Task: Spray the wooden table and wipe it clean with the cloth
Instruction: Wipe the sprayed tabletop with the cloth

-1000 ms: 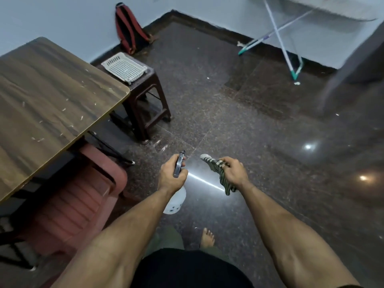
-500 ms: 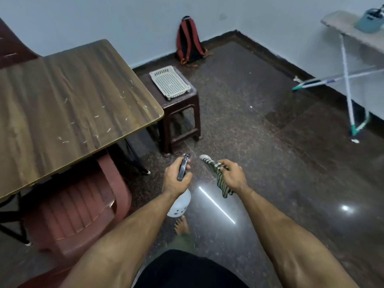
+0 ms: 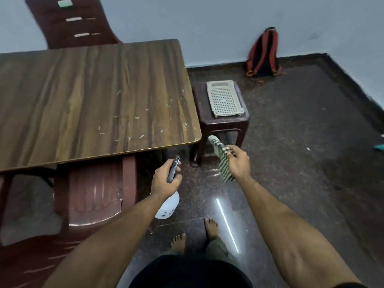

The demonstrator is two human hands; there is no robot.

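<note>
The person stands on a dark floor (image 3: 301, 163) just off the near right corner of the counter (image 3: 93, 100), whose wood-grain top carries small pale scraps toward its right side; its left end runs out of the picture. The left hand (image 3: 165, 180) is wrapped round the neck of a spray bottle (image 3: 168, 206), held below the counter's near edge and apart from it. Only the dark spray head above the fist and the white rounded body under the wrist show, and the trigger finger is hidden. The right hand (image 3: 238, 163) pinches a striped cloth (image 3: 223, 163), which hangs bunched in the air in front of a low stool (image 3: 202, 113); how it is folded is hard to tell. A perforated tray (image 3: 224, 98) lies on the stool. One chair (image 3: 93, 194) is tucked under the counter, partly covered by it, and another (image 3: 70, 23) stands behind. A backpack (image 3: 262, 53) leans on the wall.
</note>
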